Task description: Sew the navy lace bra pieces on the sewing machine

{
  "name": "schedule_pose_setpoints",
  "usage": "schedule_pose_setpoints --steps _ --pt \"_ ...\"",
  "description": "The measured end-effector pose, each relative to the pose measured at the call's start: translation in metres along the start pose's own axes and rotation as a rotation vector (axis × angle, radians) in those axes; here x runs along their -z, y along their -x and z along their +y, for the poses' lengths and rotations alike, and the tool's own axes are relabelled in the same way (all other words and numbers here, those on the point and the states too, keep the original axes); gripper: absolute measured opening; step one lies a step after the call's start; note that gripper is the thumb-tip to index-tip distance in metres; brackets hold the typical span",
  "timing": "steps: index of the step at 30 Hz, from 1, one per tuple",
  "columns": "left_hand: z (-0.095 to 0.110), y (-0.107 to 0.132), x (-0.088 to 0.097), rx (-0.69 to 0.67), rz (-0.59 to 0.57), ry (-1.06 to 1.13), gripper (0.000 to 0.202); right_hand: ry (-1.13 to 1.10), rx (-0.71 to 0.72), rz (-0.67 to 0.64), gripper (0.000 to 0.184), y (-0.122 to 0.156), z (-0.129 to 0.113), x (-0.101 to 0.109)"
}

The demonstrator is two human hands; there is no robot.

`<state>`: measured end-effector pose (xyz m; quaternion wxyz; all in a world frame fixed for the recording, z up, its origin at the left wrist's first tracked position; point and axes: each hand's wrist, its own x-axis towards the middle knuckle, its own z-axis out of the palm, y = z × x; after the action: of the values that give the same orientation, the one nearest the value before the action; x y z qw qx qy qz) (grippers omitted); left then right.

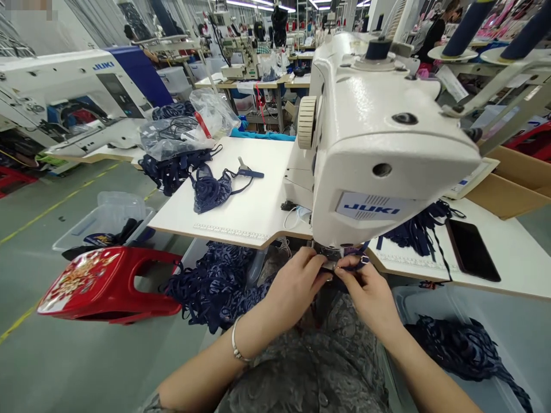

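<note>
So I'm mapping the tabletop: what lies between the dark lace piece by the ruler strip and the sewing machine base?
In the head view, only bare white table lies between the lace piece and the sewing machine.

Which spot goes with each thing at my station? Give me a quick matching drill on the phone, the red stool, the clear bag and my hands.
Things:
1. black phone
2. red stool
3. clear plastic bag
4. left hand and right hand

Places:
A. far left part of the table
B. at the needle, pinching a navy strap
C. table, right of the machine
D. floor, left of the table

Pairs: 1-C, 2-D, 3-A, 4-B
</note>
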<state>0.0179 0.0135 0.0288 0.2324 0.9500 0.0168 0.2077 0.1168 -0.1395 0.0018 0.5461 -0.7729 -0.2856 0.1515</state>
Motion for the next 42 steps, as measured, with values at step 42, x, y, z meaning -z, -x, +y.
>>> schedule_pose_setpoints --steps 42 --pt "0.006 0.009 -0.031 -0.115 0.176 -0.413 0.03 0.258 0.345 0.043 0.026 -0.084 0.032 0.001"
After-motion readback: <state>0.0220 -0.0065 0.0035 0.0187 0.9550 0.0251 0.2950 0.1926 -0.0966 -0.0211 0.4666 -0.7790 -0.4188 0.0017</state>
